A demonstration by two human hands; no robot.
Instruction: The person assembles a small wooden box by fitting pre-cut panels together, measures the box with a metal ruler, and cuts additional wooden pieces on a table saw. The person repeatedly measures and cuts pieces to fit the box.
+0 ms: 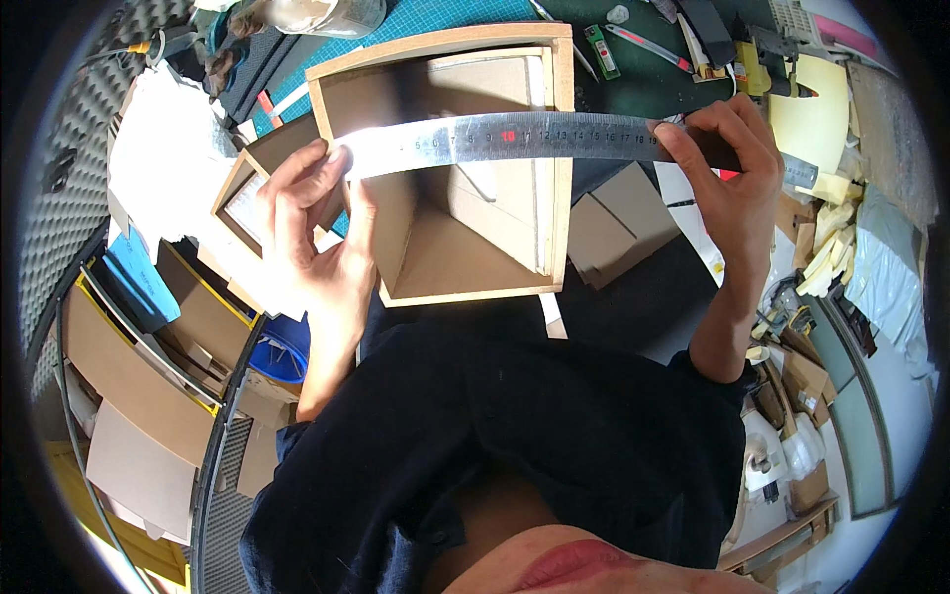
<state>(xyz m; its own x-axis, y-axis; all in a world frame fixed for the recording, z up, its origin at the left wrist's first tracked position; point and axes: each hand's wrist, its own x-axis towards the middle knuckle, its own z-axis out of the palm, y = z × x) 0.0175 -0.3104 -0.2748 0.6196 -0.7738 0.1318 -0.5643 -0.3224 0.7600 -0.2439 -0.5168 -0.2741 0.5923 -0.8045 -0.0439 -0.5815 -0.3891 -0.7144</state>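
Note:
A steel ruler [505, 138] stretches left to right over an open-topped cardboard box [473, 295] with thick pale edges. Its left end is pinched by my left hand [315, 213], just at the box's left rim, where glare whitens the metal. Well past the box's right rim, my right hand [737, 168] grips the ruler between thumb and fingers, and the far end sticks out beyond the hand. Inside the box, cardboard panels form a slanted inner wall, and a light strip lines its right side. Whether the ruler touches the rim I cannot tell.
Flat cardboard pieces [623, 223] lie right of the box. A smaller cardboard box [247, 198] sits beside my left hand. Behind are a teal cutting mat [416, 18], a red-and-white cutter [648, 48] and a green packet [602, 51]. Cardboard sheets [139, 366] stand in a rack at left.

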